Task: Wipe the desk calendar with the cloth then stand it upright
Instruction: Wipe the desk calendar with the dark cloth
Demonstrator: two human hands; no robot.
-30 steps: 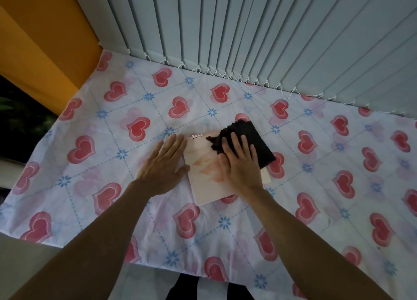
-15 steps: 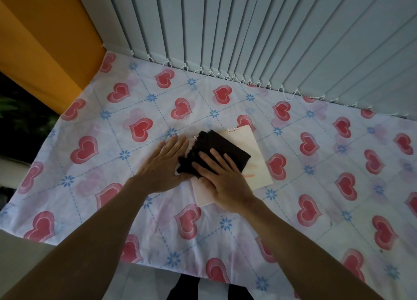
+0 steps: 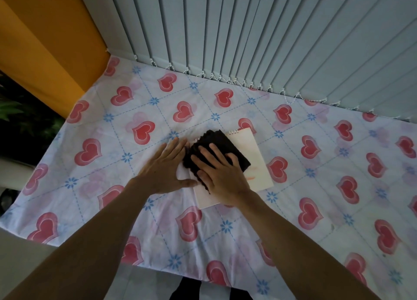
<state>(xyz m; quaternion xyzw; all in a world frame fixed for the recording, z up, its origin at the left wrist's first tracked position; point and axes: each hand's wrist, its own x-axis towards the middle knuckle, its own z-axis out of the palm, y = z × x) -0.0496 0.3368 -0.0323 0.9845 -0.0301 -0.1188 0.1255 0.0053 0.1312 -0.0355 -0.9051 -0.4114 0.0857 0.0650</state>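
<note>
The desk calendar (image 3: 252, 155), pale with a spiral binding at its far edge, lies flat on the table. A dark cloth (image 3: 216, 141) covers its left part. My right hand (image 3: 220, 173) presses flat on the cloth with its fingers spread. My left hand (image 3: 164, 167) lies flat with its palm down against the calendar's left edge, thumb on the near-left corner. The left part of the calendar is hidden under the cloth and hands.
A tablecloth (image 3: 144, 110) with red hearts and blue flowers covers the table. Grey vertical blinds (image 3: 259, 40) hang along the far edge. An orange wall (image 3: 45, 35) stands at the left. The table's near edge runs just below my forearms.
My right hand has slid the cloth from the calendar's far right corner over to its left side. The left hand has stayed at the left edge.
</note>
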